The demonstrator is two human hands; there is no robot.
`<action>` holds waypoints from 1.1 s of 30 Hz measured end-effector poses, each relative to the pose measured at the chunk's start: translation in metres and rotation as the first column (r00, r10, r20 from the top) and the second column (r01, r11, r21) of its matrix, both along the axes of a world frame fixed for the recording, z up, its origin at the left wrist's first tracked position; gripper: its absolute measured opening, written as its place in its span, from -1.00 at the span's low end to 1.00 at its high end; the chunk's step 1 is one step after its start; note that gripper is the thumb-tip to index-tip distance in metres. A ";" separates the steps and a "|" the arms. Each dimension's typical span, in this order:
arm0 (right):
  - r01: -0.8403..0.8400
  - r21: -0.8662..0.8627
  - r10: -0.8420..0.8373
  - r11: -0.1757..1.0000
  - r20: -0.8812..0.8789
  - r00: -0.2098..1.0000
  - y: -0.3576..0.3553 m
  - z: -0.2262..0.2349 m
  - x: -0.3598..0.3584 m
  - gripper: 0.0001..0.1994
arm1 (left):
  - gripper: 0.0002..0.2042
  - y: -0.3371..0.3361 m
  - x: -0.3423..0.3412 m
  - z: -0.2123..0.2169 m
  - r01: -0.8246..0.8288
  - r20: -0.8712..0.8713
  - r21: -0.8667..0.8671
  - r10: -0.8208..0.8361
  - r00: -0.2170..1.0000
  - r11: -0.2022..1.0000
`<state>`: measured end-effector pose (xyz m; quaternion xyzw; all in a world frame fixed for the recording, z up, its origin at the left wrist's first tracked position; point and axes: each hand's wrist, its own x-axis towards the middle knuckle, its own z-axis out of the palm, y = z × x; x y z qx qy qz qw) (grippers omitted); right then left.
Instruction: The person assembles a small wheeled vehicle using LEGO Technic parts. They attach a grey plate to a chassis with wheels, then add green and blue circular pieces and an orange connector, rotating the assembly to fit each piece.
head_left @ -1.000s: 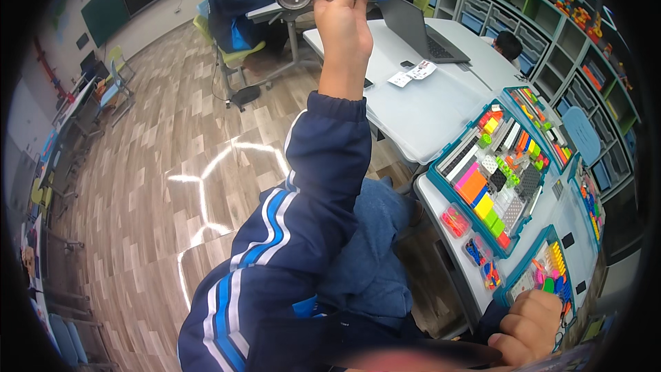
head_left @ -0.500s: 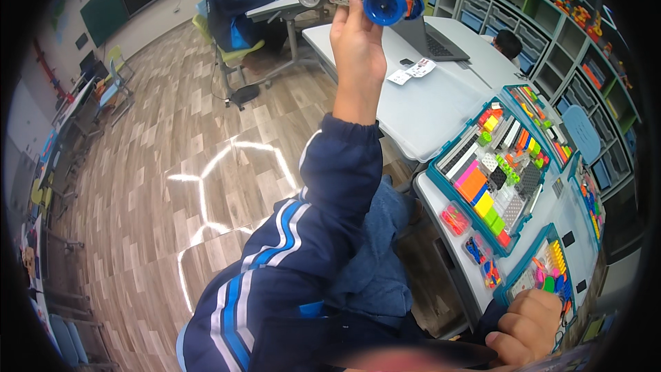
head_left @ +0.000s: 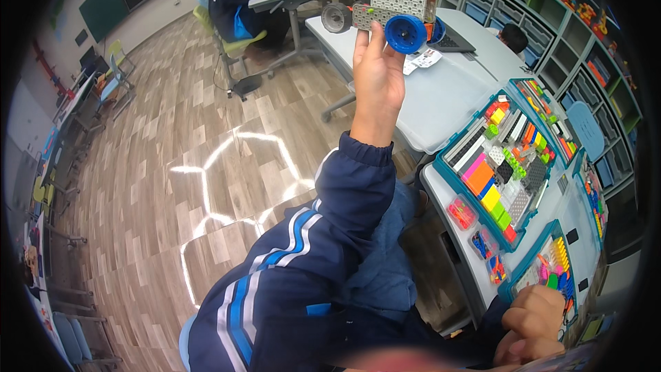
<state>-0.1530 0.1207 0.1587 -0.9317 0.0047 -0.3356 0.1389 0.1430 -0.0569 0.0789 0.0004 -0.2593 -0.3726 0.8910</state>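
Note:
My left hand is raised at arm's length and holds a small brick-built vehicle: a grey perforated plate with a blue wheel in front, a grey wheel at its left and an orange piece at its right. The fingers grip the plate's lower edge. My right hand lies curled in a loose fist at the lower right, at the near edge of a teal sorting tray full of coloured bricks. Nothing shows inside that fist.
A larger teal tray of sorted bricks lies on the grey table at my right, with small red boxes beside it. A laptop sits further back. Another person sits at a far table. Shelves of bins line the right wall.
My left hand has brought the vehicle to the right and lower in view, turning it so the perforated plate and blue wheel face me. My right hand has stayed put.

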 end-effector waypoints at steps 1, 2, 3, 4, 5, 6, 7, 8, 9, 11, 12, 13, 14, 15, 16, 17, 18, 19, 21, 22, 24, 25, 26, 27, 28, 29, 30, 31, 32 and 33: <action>-0.012 -0.002 0.012 1.000 0.049 0.999 0.000 -0.004 0.001 -0.79 | -0.66 0.001 -0.001 0.000 -0.002 0.010 -0.022 0.002 1.000 1.000; -0.024 -0.005 0.024 1.000 0.097 0.995 0.000 -0.008 0.002 -0.80 | -0.68 0.002 -0.003 -0.001 -0.006 0.010 -0.029 0.006 1.000 1.000; -0.020 -0.002 0.020 1.000 0.129 0.991 0.001 -0.011 0.002 -0.81 | -0.69 0.003 -0.004 -0.001 -0.008 0.015 -0.048 0.009 1.000 0.999; -0.015 0.001 0.014 1.000 0.161 0.987 0.002 -0.014 0.003 -0.81 | -0.69 0.004 -0.005 -0.001 -0.009 0.015 -0.039 0.009 1.000 0.999; -0.009 0.004 0.008 1.000 0.194 0.981 0.003 -0.017 0.003 -0.82 | -0.69 0.004 -0.005 -0.001 -0.007 0.021 -0.040 0.007 1.000 0.999; -0.001 0.005 0.000 1.000 0.201 0.980 0.004 -0.019 0.003 -0.82 | -0.69 0.005 -0.006 -0.002 -0.001 0.024 -0.039 0.002 1.000 0.999; 0.007 0.006 -0.008 1.000 0.208 0.978 0.004 -0.020 0.004 -0.82 | -0.68 0.005 -0.005 -0.002 0.015 0.036 -0.047 -0.013 0.999 0.999; 0.014 0.006 -0.015 1.000 0.216 0.976 0.005 -0.021 0.004 -0.81 | -0.67 0.005 -0.005 -0.002 0.034 0.046 -0.052 -0.031 0.998 0.998; 0.012 0.007 -0.014 1.000 0.228 0.974 0.005 -0.021 0.004 -0.81 | -0.65 0.006 -0.004 -0.003 0.048 0.050 -0.059 -0.045 0.998 0.997; 0.009 0.009 -0.011 1.000 0.252 0.968 0.004 -0.020 0.002 -0.80 | -0.68 0.006 -0.002 -0.004 0.103 0.036 -0.031 -0.102 0.994 0.994; -0.010 -0.010 0.012 1.000 0.215 0.977 0.002 -0.019 0.001 -0.81 | -0.69 0.005 -0.002 -0.005 0.129 0.025 -0.018 -0.129 0.991 0.991; -0.030 -0.028 0.034 0.999 0.177 0.984 0.000 -0.017 -0.001 -0.81 | -0.71 0.005 0.000 -0.006 0.190 0.007 -0.031 -0.190 0.982 0.981; -0.050 -0.046 0.056 0.998 0.139 0.989 -0.002 -0.016 -0.002 -0.81 | -0.72 0.004 0.001 -0.007 0.250 -0.009 -0.044 -0.250 0.968 0.967; -0.047 -0.046 0.054 0.998 0.150 0.987 -0.002 -0.017 -0.003 -0.81 | -0.74 0.004 0.002 -0.009 0.298 -0.027 -0.045 -0.299 0.954 0.953; -0.046 -0.047 0.053 0.998 0.161 0.986 -0.002 -0.017 -0.003 -0.80 | -0.76 0.003 0.004 -0.010 0.362 -0.048 -0.073 -0.366 0.929 0.929; -0.044 -0.049 0.052 0.998 0.172 0.984 -0.002 -0.018 -0.002 -0.80 | -0.77 0.002 0.005 -0.011 0.414 -0.070 -0.088 -0.421 0.905 0.906; -0.020 -0.043 0.028 0.999 0.195 0.980 -0.001 -0.019 -0.001 -0.80 | -0.79 0.001 0.005 -0.012 0.452 -0.094 -0.088 -0.460 0.883 0.887; 0.004 -0.037 0.004 0.999 0.218 0.976 0.001 -0.020 0.001 -0.80 | -0.80 0.001 0.005 -0.013 0.498 -0.097 -0.123 -0.510 0.855 0.858; 0.015 -0.029 -0.008 0.999 0.245 0.970 0.002 -0.019 0.004 -0.79 | -0.82 -0.001 0.006 -0.014 0.560 -0.109 -0.152 -0.576 0.810 0.815; 0.002 -0.026 0.004 1.000 0.248 0.969 0.002 -0.017 0.005 -0.78 | -0.83 -0.001 0.005 -0.015 0.571 -0.116 -0.156 -0.589 0.800 0.806; -0.024 0.002 0.023 1.000 0.152 0.988 0.002 -0.009 0.004 -0.77 | -0.84 -0.002 0.005 -0.015 0.586 -0.137 -0.150 -0.604 0.785 0.796; -0.034 0.029 0.032 0.999 0.052 0.998 0.001 -0.003 0.002 -0.76 | -0.84 -0.002 0.004 -0.015 0.593 -0.134 -0.154 -0.612 0.780 0.790; -0.041 0.057 0.044 0.998 -0.049 0.998 0.001 0.002 0.001 -0.74 | -0.84 -0.002 0.004 -0.015 0.601 -0.131 -0.158 -0.620 0.774 0.784; -0.042 0.041 0.043 0.998 -0.026 0.999 0.002 0.004 0.001 -0.73 | -0.84 -0.003 0.004 -0.015 0.606 -0.132 -0.163 -0.626 0.768 0.778; -0.043 0.024 0.043 0.999 -0.004 0.999 0.002 0.004 0.002 -0.71 | -0.85 -0.003 0.004 -0.015 0.614 -0.133 -0.164 -0.634 0.762 0.772; -0.043 0.008 0.043 0.999 0.019 0.999 0.001 0.005 0.002 -0.68 | -0.85 -0.003 0.004 -0.015 0.620 -0.137 -0.166 -0.640 0.756 0.767; -0.061 0.012 0.061 0.998 -0.016 0.998 0.001 0.006 0.001 -0.68 | -0.86 -0.003 0.004 -0.015 0.626 -0.141 -0.168 -0.647 0.750 0.762; -0.079 0.018 0.079 0.997 -0.050 0.996 0.000 0.006 0.002 -0.68 | -0.86 -0.003 0.004 -0.015 0.629 -0.142 -0.173 -0.651 0.746 0.758; -0.096 0.024 0.098 0.995 -0.085 0.992 0.000 0.007 0.001 -0.67 | -0.86 -0.003 0.003 -0.015 0.632 -0.144 -0.178 -0.655 0.741 0.754; -0.101 -0.008 0.099 0.995 -0.109 0.989 -0.001 0.007 0.001 -0.68 | -0.86 -0.004 0.003 -0.015 0.635 -0.146 -0.183 -0.659 0.738 0.751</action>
